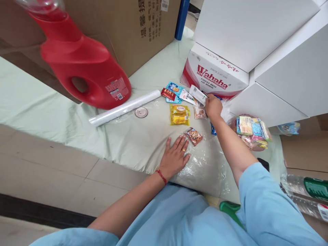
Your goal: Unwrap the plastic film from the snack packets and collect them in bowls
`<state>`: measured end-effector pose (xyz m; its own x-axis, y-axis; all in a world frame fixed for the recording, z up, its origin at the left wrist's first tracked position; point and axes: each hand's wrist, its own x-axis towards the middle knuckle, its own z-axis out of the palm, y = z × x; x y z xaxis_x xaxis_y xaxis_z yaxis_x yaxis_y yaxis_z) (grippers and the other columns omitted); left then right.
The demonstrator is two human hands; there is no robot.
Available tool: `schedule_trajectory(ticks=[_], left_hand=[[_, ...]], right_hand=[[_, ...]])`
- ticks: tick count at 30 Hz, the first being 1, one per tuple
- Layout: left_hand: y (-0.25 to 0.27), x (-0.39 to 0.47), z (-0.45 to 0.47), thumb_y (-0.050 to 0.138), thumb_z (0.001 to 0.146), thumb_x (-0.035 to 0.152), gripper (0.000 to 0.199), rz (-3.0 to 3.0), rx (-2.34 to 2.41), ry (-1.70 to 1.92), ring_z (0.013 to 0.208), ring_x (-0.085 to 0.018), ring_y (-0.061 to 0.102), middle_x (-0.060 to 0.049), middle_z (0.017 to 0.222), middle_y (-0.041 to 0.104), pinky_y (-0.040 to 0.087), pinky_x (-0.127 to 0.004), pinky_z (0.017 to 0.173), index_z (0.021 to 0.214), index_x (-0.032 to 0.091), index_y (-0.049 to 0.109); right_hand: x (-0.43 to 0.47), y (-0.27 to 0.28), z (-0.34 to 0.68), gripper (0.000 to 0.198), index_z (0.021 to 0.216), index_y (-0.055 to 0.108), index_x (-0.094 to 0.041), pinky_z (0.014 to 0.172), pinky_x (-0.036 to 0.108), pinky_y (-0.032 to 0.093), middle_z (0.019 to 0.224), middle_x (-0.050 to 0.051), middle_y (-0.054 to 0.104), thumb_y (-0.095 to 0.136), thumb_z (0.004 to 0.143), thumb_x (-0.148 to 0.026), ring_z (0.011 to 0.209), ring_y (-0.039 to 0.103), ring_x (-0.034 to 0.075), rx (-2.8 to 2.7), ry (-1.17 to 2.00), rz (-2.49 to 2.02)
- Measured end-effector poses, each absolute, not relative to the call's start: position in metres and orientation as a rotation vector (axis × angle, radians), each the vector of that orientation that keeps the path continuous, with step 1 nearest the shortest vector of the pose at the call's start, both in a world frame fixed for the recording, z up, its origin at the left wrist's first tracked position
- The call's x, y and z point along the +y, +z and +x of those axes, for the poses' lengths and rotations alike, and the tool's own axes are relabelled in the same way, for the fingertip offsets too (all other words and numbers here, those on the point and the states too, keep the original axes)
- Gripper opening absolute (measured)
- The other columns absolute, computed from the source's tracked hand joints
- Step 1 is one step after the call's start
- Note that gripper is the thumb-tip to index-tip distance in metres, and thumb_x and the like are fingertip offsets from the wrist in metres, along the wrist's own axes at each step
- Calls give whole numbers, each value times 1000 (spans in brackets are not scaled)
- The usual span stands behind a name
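Note:
My left hand (175, 155) lies flat with its fingers spread on a sheet of clear plastic film (153, 136) that covers part of the light green cloth. Just beyond its fingertips is a brown cookie packet (194, 136). My right hand (214, 108) is closed at the end of a slim white packet (197, 94), its fingertips partly hidden. Around that packet lie a white wrapper (188, 97), a red snack packet (168, 94), a blue snack packet (174, 88), a yellow snack packet (179, 114) and a small beige packet (200, 112).
A roll of plastic film (125, 107) lies left, near a round disc (141, 112) and a large red jug (87, 65). Behind stand a brown carton (102, 20) and a Wahaha box (212, 73). At right are a basket of snacks (252, 131) and plastic bottles (312, 187).

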<state>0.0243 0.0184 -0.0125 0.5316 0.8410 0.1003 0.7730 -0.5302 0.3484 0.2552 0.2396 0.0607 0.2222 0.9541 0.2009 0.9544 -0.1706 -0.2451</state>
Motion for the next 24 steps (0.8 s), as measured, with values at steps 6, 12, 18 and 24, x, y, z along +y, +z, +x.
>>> schedule_trajectory(ticks=[6,12,18,24], left_hand=[[-8,18,24,36,109,51,63,2489,1346,390,162,-28,31,-10,173,35,8,-63,134,163,21,42],[-6,19,25,38,109,47,61,2441,1325,424,162,-31,31,-11,172,35,6,-64,133,164,23,42],[-7,19,25,42,107,42,62,2458,1318,398,162,-33,31,-13,172,35,6,-66,133,166,23,38],[-6,20,27,37,109,46,60,2464,1340,378,162,-31,30,-13,173,33,4,-65,133,164,22,41]], right_hand=[[152,71,294,29,99,71,-21,60,32,48,79,3,69,70,82,-44,63,57,19,-1160,856,-1741],[25,74,306,46,85,75,-21,47,26,35,64,0,60,92,61,-55,50,43,11,-812,1507,-1628],[-39,48,295,48,93,78,-19,49,25,38,67,0,66,94,63,-53,53,50,12,-717,1511,-1777],[-51,53,302,40,96,77,-23,51,25,39,71,-1,66,90,72,-52,57,52,13,-698,1185,-1721]])
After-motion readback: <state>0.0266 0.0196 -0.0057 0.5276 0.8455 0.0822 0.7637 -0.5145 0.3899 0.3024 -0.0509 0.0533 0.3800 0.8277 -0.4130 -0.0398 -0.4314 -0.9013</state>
